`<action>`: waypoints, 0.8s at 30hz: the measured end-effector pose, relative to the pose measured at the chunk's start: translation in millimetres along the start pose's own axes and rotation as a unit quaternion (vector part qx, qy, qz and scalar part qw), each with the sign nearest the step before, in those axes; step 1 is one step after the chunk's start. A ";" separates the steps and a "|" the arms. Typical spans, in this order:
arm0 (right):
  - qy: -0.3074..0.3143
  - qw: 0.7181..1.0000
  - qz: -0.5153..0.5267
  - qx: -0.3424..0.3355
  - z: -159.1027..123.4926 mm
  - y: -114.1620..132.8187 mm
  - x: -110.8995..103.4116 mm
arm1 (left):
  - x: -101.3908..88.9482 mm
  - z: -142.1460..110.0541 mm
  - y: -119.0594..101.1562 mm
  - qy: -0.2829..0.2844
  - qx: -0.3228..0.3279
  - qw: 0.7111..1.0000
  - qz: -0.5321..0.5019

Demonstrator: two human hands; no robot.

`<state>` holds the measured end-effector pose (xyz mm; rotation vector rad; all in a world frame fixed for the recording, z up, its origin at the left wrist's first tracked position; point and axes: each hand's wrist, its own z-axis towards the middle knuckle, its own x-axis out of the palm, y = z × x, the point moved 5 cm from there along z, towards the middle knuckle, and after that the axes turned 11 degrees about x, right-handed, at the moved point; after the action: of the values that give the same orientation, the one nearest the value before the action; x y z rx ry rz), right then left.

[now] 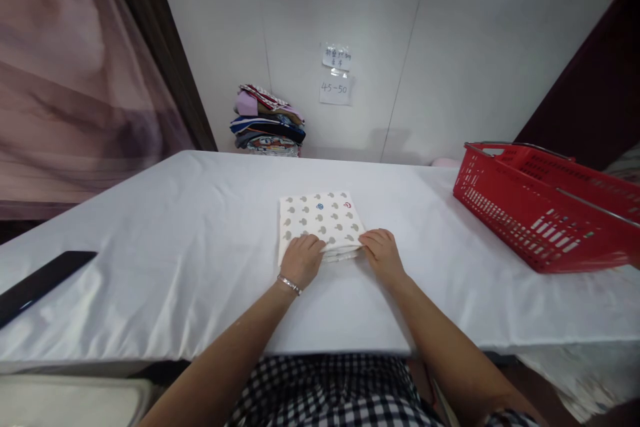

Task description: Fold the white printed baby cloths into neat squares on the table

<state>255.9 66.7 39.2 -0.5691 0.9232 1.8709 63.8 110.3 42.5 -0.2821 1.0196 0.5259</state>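
A folded white cloth point(320, 217) with a grey printed pattern and small blue and red motifs lies flat in front of me on the white-covered table point(200, 247). At its near edge several layers show. My left hand point(303, 259), with a silver bracelet at the wrist, grips the near left part of the cloth, fingers curled over it. The near right corner is pinched by my right hand point(383, 252), thumb and fingers closed on the fabric. Both palms face down, so the thumbs are partly hidden.
A red plastic basket point(525, 213) with metal handles stands at the table's right. Folded fabrics point(267, 121) are stacked beyond the far edge, against the wall point(380, 80). On the left lies a flat black object point(45, 280). Paper signs point(336, 88) hang on the wall.
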 end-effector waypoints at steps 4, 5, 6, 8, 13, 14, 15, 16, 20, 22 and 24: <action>0.057 0.998 0.018 0.006 -2.1 0.3 5.2 | 4.7 -9.0 -0.2 -0.001 0.007 0.999 -0.033; 0.055 0.998 0.024 0.003 -2.4 1.7 4.5 | 4.8 -10.3 0.1 0.000 0.006 0.999 -0.041; 0.052 0.998 0.029 -0.002 -2.4 3.5 3.6 | 4.4 -10.9 0.1 0.002 0.006 0.999 -0.048; 0.047 0.998 0.033 -0.015 -2.4 8.3 2.8 | 1.8 -9.6 -0.6 0.005 0.007 0.999 -0.053; 0.063 0.997 0.026 -0.030 -1.5 16.1 9.7 | -6.3 3.1 -7.3 0.019 -0.005 0.999 -0.049; 0.061 0.997 0.028 -0.028 -1.3 16.0 10.7 | -6.9 6.4 -9.1 0.021 -0.005 0.999 -0.047; 0.059 0.997 0.033 -0.027 -1.1 15.6 11.2 | -6.9 9.5 -10.5 0.022 -0.004 0.999 -0.046; 0.056 0.997 0.039 -0.025 -0.9 15.1 11.3 | -6.1 12.2 -11.2 0.023 -0.004 0.999 -0.044; 0.053 0.996 0.065 -0.011 -0.2 11.9 10.2 | 0.5 18.2 -8.1 0.028 -0.009 0.998 -0.048; 0.050 0.996 0.071 -0.004 0.5 11.3 9.2 | 1.6 19.3 -6.1 0.027 -0.007 0.998 -0.056; 0.038 0.996 0.076 -0.008 0.9 12.3 6.9 | -1.4 20.2 -6.0 0.018 -0.004 0.998 -0.057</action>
<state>241.8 67.8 39.3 -0.5978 1.0256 2.0053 81.3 114.2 53.8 -0.3562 1.0305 0.4223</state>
